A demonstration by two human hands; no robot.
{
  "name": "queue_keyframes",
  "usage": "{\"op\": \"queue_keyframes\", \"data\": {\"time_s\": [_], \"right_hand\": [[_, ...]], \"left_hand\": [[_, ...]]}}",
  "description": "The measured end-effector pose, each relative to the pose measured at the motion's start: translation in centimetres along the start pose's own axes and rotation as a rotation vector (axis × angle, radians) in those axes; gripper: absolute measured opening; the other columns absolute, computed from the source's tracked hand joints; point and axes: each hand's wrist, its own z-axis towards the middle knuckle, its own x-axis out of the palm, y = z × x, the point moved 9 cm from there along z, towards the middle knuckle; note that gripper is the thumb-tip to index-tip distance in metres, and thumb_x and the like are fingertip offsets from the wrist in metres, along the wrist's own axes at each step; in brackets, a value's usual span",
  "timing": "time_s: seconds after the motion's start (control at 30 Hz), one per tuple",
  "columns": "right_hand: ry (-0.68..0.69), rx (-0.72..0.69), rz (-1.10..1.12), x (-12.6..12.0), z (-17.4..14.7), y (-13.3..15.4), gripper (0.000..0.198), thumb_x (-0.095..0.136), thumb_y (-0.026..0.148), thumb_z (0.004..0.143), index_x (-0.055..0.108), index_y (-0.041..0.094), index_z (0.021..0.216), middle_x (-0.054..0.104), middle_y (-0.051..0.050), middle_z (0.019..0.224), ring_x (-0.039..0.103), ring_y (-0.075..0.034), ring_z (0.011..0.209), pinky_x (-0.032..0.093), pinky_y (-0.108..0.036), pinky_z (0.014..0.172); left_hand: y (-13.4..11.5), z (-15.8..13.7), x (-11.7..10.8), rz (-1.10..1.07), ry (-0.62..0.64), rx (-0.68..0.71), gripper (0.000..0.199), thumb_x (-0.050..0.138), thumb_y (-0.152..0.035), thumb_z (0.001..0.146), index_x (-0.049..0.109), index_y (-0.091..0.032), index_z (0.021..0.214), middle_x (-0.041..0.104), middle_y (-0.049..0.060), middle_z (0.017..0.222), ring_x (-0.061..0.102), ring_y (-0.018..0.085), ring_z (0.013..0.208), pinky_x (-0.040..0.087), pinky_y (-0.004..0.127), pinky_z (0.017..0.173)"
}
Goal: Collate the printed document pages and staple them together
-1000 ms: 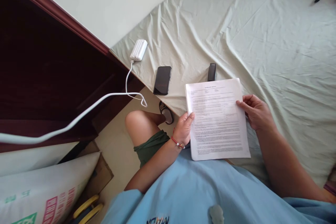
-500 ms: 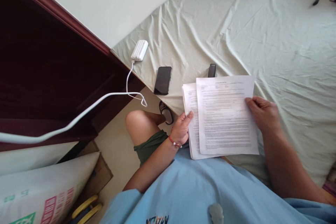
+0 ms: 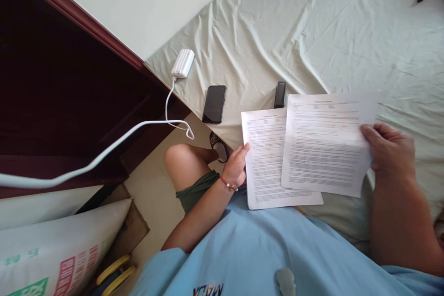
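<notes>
My left hand (image 3: 237,164), with a red beaded bracelet at the wrist, grips the left edge of a stack of printed sheets (image 3: 265,162). The thumb lies on top and the other fingers are hidden under the paper. My right hand (image 3: 391,150) pinches the right edge of one printed sheet (image 3: 322,145), its fingers curled behind. That sheet partly overlaps the right side of the stack. Just beyond the papers lies a small black object (image 3: 280,95), its near end close to the stack. The print is too small to read.
A black smartphone (image 3: 214,104) and a white power bank (image 3: 183,63) with a white cable (image 3: 114,145) lie near the left edge of the bed with its wrinkled pale sheet (image 3: 256,51). A printed white sack (image 3: 65,240) stands on the floor at lower left.
My right hand has moved right with its sheet, baring more of the stack's top page. My left hand holds the stack in nearly the same place.
</notes>
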Motion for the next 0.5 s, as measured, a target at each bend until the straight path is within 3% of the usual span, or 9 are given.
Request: {"op": "queue_keyframes", "data": {"time_s": [0.13,0.3,0.5], "right_hand": [[-0.023,0.116,0.166,0.3,-0.7,-0.4,0.025,0.086,0.038,0.065,0.072,0.023,0.080,0.065,-0.003,0.072,0.046,-0.015,0.055,0.031,-0.030,0.047],[0.114,0.115,0.156,3.2,-2.3,-0.2,0.022,0.083,0.040,0.076,0.070,0.023,0.083,0.064,-0.001,0.072,0.046,-0.015,0.057,0.033,-0.032,0.051],[0.256,-0.166,-0.207,7.4,-3.9,2.1,0.028,0.069,0.052,0.089,0.074,0.024,0.093,0.070,-0.003,0.081,0.059,-0.022,0.073,0.044,-0.035,0.068]], "left_hand": [[0.0,0.0,-0.3,0.029,-0.015,-0.015,0.049,0.104,-0.042,0.059,0.079,-0.014,0.090,0.086,0.015,0.101,0.078,0.041,0.123,0.061,0.052,0.110],[0.0,-0.2,0.7,0.085,0.065,-0.002,0.055,0.106,-0.047,0.061,0.079,-0.015,0.097,0.087,0.014,0.105,0.079,0.040,0.121,0.060,0.053,0.111],[0.0,-0.1,0.9,0.070,0.062,0.044,0.059,0.108,-0.045,0.060,0.079,-0.017,0.102,0.087,0.011,0.104,0.079,0.037,0.121,0.059,0.052,0.113]]}}
